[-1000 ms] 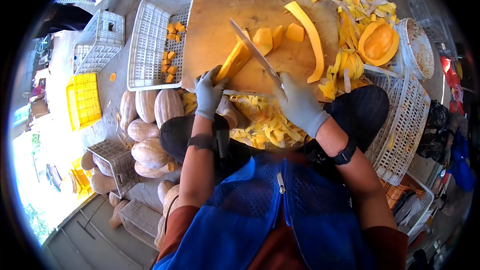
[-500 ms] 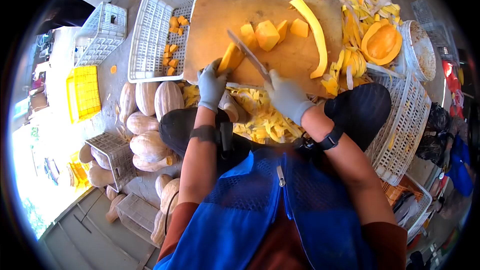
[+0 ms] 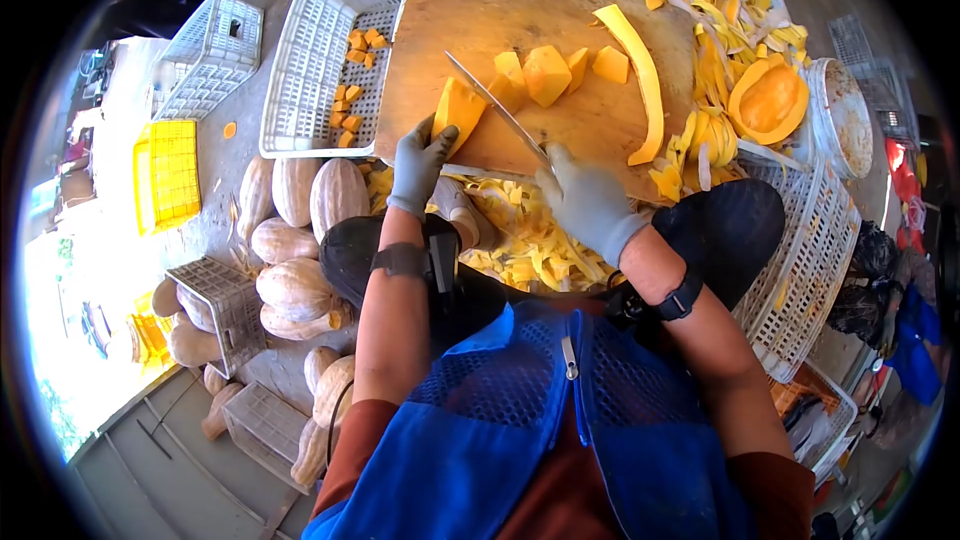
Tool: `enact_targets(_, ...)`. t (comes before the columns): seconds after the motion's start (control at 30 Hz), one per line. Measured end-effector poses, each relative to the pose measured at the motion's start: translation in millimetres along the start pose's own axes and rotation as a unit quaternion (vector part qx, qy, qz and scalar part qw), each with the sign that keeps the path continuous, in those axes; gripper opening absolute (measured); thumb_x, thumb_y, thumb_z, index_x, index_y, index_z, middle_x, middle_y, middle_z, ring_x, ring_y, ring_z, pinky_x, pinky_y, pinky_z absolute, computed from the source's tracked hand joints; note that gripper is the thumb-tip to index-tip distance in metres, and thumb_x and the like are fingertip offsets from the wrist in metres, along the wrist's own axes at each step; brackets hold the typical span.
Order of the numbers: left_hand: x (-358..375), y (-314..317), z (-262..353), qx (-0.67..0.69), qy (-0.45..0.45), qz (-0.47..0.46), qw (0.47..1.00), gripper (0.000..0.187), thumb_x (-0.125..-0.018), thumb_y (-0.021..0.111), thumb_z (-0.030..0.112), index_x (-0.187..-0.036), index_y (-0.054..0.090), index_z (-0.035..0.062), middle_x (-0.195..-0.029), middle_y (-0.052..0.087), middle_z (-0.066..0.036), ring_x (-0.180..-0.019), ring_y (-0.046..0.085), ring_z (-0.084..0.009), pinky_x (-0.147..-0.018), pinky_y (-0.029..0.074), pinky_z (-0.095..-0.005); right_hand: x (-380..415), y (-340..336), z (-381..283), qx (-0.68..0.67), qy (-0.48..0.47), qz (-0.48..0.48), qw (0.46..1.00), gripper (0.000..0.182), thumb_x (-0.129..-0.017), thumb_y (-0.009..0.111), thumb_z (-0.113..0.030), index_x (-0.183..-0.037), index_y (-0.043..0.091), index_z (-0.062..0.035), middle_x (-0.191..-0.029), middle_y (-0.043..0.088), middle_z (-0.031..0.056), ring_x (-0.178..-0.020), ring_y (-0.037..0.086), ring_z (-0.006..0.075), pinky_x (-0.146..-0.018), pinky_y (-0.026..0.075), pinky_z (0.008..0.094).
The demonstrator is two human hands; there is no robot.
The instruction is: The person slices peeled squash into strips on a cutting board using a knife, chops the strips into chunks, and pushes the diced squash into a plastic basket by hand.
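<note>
My left hand (image 3: pixel 420 168), in a grey glove, grips the lower end of a peeled pumpkin piece (image 3: pixel 458 110) near the front left of a wooden cutting board (image 3: pixel 440 15). In my gloved right hand (image 3: pixel 590 202) is a knife (image 3: pixel 507 118), its blade slanting up and left over the board. The blade runs along the right side of the held piece, overlapping it near the top. Several pumpkin chunks (image 3: pixel 547 76) lie in a row behind the blade. A long curved pumpkin strip (image 3: pixel 641 80) rests on the board's right side.
Left of the board, a white crate (image 3: pixel 300 90) holds orange cubes (image 3: pixel 347 95). Peels fill the right-hand side, with a halved pumpkin (image 3: pixel 768 98) and a white bucket (image 3: pixel 842 120) there. Whole pumpkins (image 3: pixel 293 280) lie on the floor at left, near a yellow crate (image 3: pixel 168 175).
The held pumpkin piece has turned, showing a broader face, and my left fingers have shifted on it. The knife stays in my right hand, its blade now beside the piece. The view has shifted slightly.
</note>
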State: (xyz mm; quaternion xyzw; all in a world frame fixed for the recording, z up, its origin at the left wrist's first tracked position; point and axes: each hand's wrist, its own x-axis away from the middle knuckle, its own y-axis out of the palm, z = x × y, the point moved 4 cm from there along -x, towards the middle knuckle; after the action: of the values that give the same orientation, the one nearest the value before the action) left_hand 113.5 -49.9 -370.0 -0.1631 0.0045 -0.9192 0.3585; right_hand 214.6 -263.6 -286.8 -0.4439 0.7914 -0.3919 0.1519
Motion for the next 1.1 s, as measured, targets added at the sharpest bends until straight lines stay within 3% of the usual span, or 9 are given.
enact_targets(0.13, -0.4, -10.1, -5.3, -0.026, 0.117, 0.082, 0.989, 0.053, -0.081, 0.071, 0.009, -0.125, 0.049, -0.0092, -0.116, 0.059, -0.014, -0.091, 0.057, -0.0119, -0.074, 0.049, -0.0227, -9.5, -4.7, -16.4, 0.002, -0.028, 0.014, 1.000, 0.023, -0.090, 0.050, -0.024, -0.102, 0.049, -0.0036, -0.068, 0.061, 0.0213, -0.063, 0.060, 0.0406, -0.057, 0.047, 0.0515)
enact_targets(0.17, 2.9, -14.8, -8.5, -0.077, 0.083, 0.068, 0.991, 0.059, -0.076, 0.073, 0.008, -0.128, 0.048, -0.0059, -0.117, 0.058, -0.015, -0.092, 0.058, -0.0147, -0.076, 0.049, -0.0241, -13.6, -7.6, -22.9, -0.003, -0.035, 0.022, 0.999, 0.023, -0.090, 0.050, -0.024, -0.102, 0.049, -0.0041, -0.068, 0.061, 0.0212, -0.063, 0.060, 0.0405, -0.057, 0.047, 0.0514)
enact_targets(0.27, 6.4, -18.5, -22.5, -0.255, 0.198, 0.169, 0.931, 0.063, -0.070, 0.076, 0.011, -0.127, 0.052, 0.0012, -0.100, 0.060, -0.015, -0.083, 0.059, -0.0237, -0.073, 0.050, -0.0303, -25.3, -14.7, -41.1, -0.014, -0.054, 0.040, 0.998, 0.022, -0.090, 0.049, -0.024, -0.101, 0.048, -0.0051, -0.070, 0.061, 0.0211, -0.063, 0.060, 0.0402, -0.057, 0.047, 0.0510)
enact_targets(0.43, 8.2, -12.2, -6.1, -0.270, 0.169, 0.180, 0.931, 0.056, -0.071, 0.075, 0.011, -0.122, 0.056, 0.0014, -0.094, 0.060, -0.015, -0.077, 0.059, -0.0248, -0.070, 0.049, -0.0319, -46.4, -2.9, -53.6, -0.004, -0.043, 0.007, 0.999, 0.022, -0.090, 0.049, -0.024, -0.100, 0.048, -0.0047, -0.073, 0.062, 0.0217, -0.066, 0.060, 0.0412, -0.059, 0.048, 0.0508)
enact_targets(0.5, 11.8, -12.4, -3.4, -0.280, 0.158, 0.172, 0.931, 0.052, -0.073, 0.074, 0.012, -0.121, 0.057, 0.0010, -0.094, 0.062, -0.015, -0.077, 0.061, -0.0250, -0.071, 0.050, -0.0319, -56.4, 40.1, -21.3, 0.027, -0.031, -0.066, 0.997, 0.022, -0.091, 0.048, -0.024, -0.100, 0.048, -0.0042, -0.074, 0.062, 0.0223, -0.068, 0.060, 0.0422, -0.062, 0.048, 0.0513)
enact_targets(0.63, 1.0, -18.9, -22.1, -0.143, 0.149, 0.190, 0.960, 0.049, -0.075, 0.072, 0.011, -0.121, 0.057, 0.0013, -0.104, 0.063, -0.017, -0.087, 0.064, -0.0264, -0.078, 0.051, -0.0316, -46.5, 26.6, -14.6, -0.025, 0.035, -0.119, 0.992, 0.021, -0.091, 0.047, -0.023, -0.099, 0.047, -0.0033, -0.075, 0.062, 0.0244, -0.073, 0.060, 0.0433, -0.066, 0.047, 0.0523)
enact_targets(0.73, 12.9, -17.4, -11.4, -0.256, 0.130, 0.201, 0.936, 0.050, -0.077, 0.071, 0.009, -0.124, 0.055, 0.0000, -0.108, 0.064, -0.016, -0.090, 0.063, -0.0215, -0.079, 0.050, -0.0291, -31.6, 22.7, -7.5, -0.003, -0.018, -0.012, 1.000, 0.023, -0.092, 0.047, -0.024, -0.100, 0.047, -0.0033, -0.072, 0.062, 0.0239, -0.069, 0.061, 0.0425, -0.063, 0.048, 0.0515)
enact_targets(1.0, 15.7, -19.1, -17.3, -0.188, 0.113, 0.207, 0.954, 0.047, -0.074, 0.069, 0.005, -0.120, 0.056, 0.0022, -0.101, 0.062, -0.013, -0.078, 0.063, -0.0204, -0.073, 0.051, -0.0294, -31.6, 16.9, -57.2, 0.021, -0.041, -0.033, 0.998, 0.023, -0.092, 0.047, -0.026, -0.099, 0.047, -0.0035, -0.067, 0.060, 0.0219, -0.062, 0.059, 0.0426, -0.056, 0.046, 0.0509)
enact_targets(1.1, 15.0, -19.4, -18.1, -0.279, 0.150, 0.212, 0.924, 0.048, -0.074, 0.071, 0.007, -0.119, 0.056, 0.0030, -0.099, 0.061, -0.013, -0.075, 0.062, -0.0212, -0.071, 0.051, -0.0304, -42.0, 58.2, -28.7, 0.071, -0.052, -0.084, 0.993, 0.025, -0.092, 0.047, -0.026, -0.101, 0.048, -0.0024, -0.068, 0.062, 0.0220, -0.063, 0.061, 0.0413, -0.057, 0.048, 0.0493)
